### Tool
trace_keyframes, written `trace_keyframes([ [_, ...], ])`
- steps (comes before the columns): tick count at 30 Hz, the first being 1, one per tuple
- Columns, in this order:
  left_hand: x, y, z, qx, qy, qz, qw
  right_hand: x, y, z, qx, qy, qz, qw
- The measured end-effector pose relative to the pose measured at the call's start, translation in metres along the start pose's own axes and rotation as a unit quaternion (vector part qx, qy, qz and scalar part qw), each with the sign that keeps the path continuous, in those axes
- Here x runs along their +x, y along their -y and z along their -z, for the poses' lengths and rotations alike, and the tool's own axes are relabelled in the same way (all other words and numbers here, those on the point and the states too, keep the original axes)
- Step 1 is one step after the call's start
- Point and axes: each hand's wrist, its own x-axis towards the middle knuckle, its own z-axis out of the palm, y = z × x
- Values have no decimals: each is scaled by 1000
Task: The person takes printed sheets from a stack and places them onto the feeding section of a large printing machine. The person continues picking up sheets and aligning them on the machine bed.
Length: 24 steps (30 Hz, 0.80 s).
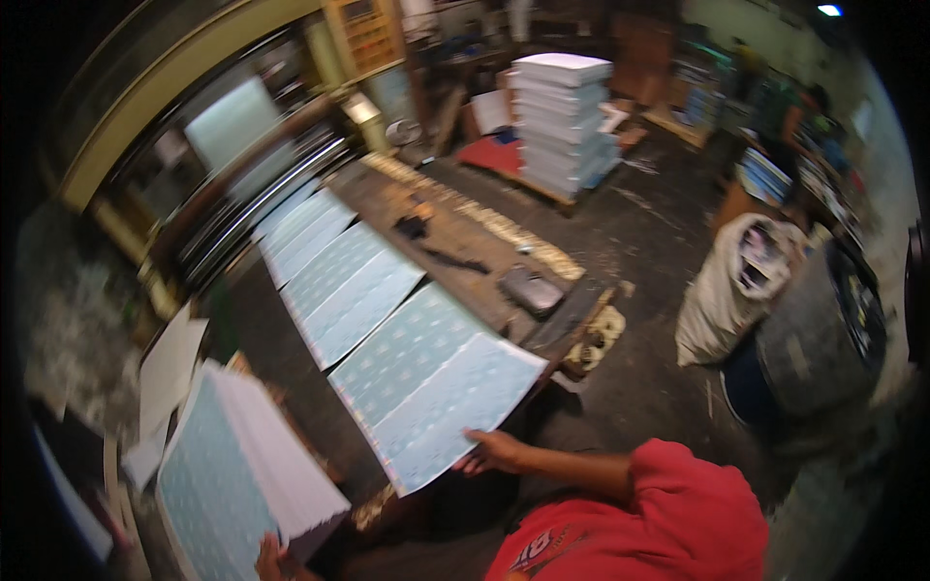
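A large printed paper sheet [441, 392], pale blue and green with small light motifs, lies at the near end of a row of similar sheets on the long machine table. My right hand [491, 452] pinches its near edge, thumb on top. To the left, another printed sheet [218, 474], blue-green with a white band, lies tilted; whether other sheets lie under it, I cannot tell. My left hand [274, 559] is closed at its lower edge, with the fingers partly hidden. Behind the nearest sheet, more printed sheets [344, 290] run overlapping back to the machine's rollers [271, 198].
A metal box [531, 289] and dark tools [455, 261] sit on the table's right side. Tall stacks of white paper [562, 126] stand on a pallet at the back. At right are a pale sack [741, 290] and a dark drum [809, 334]. Loose boards [170, 378] lean at left.
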Motion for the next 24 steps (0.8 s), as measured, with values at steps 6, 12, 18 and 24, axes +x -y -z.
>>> trace_keyframes([
  [6, 10, -41, -1, 48, -48, 90, 994, 26, -10, -22, 29, -60, 74, 995],
  [12, 17, -53, -1, 82, -15, 90, 992, 26, -6, -50, 18, -121, 155, 980],
  [18, 1, -10, 2, 88, -93, 79, 989, 31, -12, -47, 30, -168, 223, 960],
  [24, 5, 0, -5, -62, -92, -122, 986, 38, -8, -36, 9, -83, 193, 978],
])
